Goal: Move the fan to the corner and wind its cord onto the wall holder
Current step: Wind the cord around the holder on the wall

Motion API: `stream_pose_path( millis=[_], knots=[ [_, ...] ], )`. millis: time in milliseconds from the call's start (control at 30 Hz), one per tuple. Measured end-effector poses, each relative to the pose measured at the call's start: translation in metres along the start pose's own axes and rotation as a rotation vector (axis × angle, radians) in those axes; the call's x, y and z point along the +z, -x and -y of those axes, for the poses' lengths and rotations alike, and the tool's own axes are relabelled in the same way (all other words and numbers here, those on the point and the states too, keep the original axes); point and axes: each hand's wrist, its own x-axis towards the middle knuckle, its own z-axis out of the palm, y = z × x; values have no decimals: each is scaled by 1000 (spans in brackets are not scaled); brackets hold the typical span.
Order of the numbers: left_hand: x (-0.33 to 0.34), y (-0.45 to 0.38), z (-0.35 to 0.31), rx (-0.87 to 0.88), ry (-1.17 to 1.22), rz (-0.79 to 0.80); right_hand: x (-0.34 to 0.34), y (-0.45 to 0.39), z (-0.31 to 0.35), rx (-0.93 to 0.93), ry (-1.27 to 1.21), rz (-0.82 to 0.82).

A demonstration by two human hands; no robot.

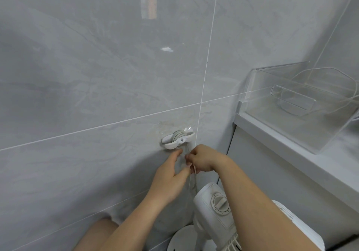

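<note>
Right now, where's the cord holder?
Head view, lower centre: the cord holder sits on the tiled wall, just above both hands, left of the white counter.

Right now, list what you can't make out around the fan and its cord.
Head view only:
- fan: blades and base cut off by the bottom edge and hidden by the right arm.
- cord: its plug end is hidden within the right hand.
- wall holder: number of turns too small to count.

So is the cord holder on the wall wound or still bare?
Partly wound: grey cord coils sit around the wall holder, the rest hanging to both hands.
</note>
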Motion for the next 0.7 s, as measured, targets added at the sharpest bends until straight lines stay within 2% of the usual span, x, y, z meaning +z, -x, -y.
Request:
stream_pose_path(
  millis=[167,300,400,500,700],
  knots=[
    [0,13,-2,367,-539,-166,-5,-7,-11,45,5,-210],
    [-6,11,-8,550,-606,-333,-8,-10,-14,131,36,-297],
    [-12,5,-13,562,-709,-345,-9,-11,-13,131,10,-294],
    [-13,2,-14,504,-855,-274,-12,-13,-13,111,-74,-304],
    [-8,2,-6,465,-866,-231,-12,-12,-9,38,-183,-513]
  ],
)
